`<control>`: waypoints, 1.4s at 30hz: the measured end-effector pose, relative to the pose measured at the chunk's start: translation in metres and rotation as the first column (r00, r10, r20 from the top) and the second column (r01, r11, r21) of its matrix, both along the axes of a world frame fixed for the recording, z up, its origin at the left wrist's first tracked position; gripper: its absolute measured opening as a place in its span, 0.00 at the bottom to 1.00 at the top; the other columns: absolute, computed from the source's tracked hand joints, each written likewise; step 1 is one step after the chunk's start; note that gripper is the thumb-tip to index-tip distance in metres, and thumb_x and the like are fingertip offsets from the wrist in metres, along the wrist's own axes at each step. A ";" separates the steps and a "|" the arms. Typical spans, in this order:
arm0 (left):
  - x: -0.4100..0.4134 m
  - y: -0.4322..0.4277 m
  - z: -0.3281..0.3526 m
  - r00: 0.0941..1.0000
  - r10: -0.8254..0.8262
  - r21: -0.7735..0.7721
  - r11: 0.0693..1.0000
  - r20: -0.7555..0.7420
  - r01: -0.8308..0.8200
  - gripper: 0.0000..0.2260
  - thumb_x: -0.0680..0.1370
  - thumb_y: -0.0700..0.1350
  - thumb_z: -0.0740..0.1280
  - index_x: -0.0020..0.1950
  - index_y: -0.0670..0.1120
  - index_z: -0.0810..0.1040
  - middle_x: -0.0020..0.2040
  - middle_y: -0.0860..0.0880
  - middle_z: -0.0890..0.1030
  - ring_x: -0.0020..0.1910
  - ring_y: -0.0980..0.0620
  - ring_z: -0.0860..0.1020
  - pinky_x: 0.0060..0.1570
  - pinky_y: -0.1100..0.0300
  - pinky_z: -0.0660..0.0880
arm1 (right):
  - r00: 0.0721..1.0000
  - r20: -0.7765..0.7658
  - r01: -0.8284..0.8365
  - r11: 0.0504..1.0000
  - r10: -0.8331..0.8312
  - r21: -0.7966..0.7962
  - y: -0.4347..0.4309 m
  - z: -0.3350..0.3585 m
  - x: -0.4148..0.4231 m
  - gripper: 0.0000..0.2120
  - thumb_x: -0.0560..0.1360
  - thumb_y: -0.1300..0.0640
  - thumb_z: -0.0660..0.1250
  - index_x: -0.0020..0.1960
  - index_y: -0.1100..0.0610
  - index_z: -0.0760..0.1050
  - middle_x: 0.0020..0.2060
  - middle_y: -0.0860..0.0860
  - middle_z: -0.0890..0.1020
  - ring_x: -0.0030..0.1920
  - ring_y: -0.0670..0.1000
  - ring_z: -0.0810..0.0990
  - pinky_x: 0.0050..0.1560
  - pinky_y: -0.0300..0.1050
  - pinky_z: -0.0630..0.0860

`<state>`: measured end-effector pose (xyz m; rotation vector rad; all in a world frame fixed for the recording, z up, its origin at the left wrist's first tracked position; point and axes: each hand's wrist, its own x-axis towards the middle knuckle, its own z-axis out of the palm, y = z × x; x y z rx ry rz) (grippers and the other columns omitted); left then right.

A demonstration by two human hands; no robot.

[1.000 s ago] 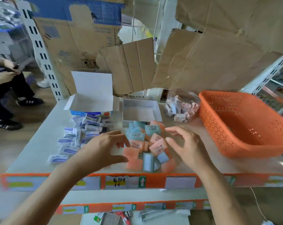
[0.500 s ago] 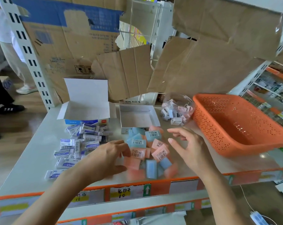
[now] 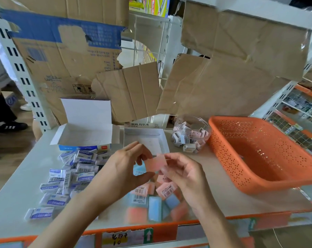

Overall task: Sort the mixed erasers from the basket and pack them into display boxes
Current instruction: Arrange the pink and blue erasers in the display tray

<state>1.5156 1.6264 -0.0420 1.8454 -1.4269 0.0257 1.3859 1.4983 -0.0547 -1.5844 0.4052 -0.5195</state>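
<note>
A pile of pink and blue erasers (image 3: 151,203) lies at the shelf's front, below my hands. My right hand (image 3: 183,176) pinches a pink eraser (image 3: 156,162) lifted above the pile. My left hand (image 3: 126,169) is curled beside it with fingertips at the eraser's left edge. Behind them sits a small open grey display box (image 3: 162,138). White-and-blue wrapped erasers (image 3: 71,174) are heaped at the left, in front of an open white box (image 3: 83,135). The orange basket (image 3: 259,158) stands at the right.
A clear round tub (image 3: 191,135) of small pale erasers stands between the grey box and the basket. Torn cardboard sheets (image 3: 223,83) hang behind the shelf. The shelf's orange front edge (image 3: 169,231) runs below the pile. A person's legs (image 3: 2,111) are at far left.
Both hands rose from the pink and blue pile; my right hand now holds a pink eraser up in front of the grey box, with my left hand closing in beside it.
</note>
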 end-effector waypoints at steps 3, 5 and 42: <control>-0.003 -0.007 -0.004 1.000 0.011 -0.010 1.000 -0.028 -0.011 0.16 0.64 0.47 0.78 0.44 0.49 0.74 0.38 0.60 0.72 0.41 0.63 0.72 0.38 0.74 0.68 | 0.998 0.041 0.033 0.988 -0.039 0.149 -0.002 0.000 0.004 0.10 0.71 0.66 0.70 0.52 0.60 0.78 0.42 0.57 0.83 0.37 0.51 0.81 0.37 0.40 0.79; -0.004 -0.010 -0.004 0.998 -0.016 -0.034 0.999 -0.063 0.014 0.15 0.66 0.52 0.75 0.44 0.49 0.73 0.38 0.59 0.73 0.40 0.62 0.73 0.38 0.74 0.68 | 0.998 0.043 0.033 0.989 -0.039 0.142 -0.005 -0.001 0.006 0.11 0.70 0.63 0.69 0.52 0.57 0.80 0.43 0.57 0.83 0.41 0.53 0.82 0.42 0.44 0.80; 0.064 -0.042 -0.038 0.909 0.413 0.500 0.778 0.048 -0.380 0.12 0.80 0.42 0.57 0.63 0.45 0.68 0.57 0.46 0.77 0.50 0.50 0.77 0.46 0.60 0.76 | 0.921 -0.385 -0.171 0.945 0.053 -0.278 -0.085 -0.034 0.158 0.09 0.72 0.65 0.70 0.38 0.54 0.74 0.35 0.55 0.80 0.31 0.52 0.80 0.42 0.51 0.81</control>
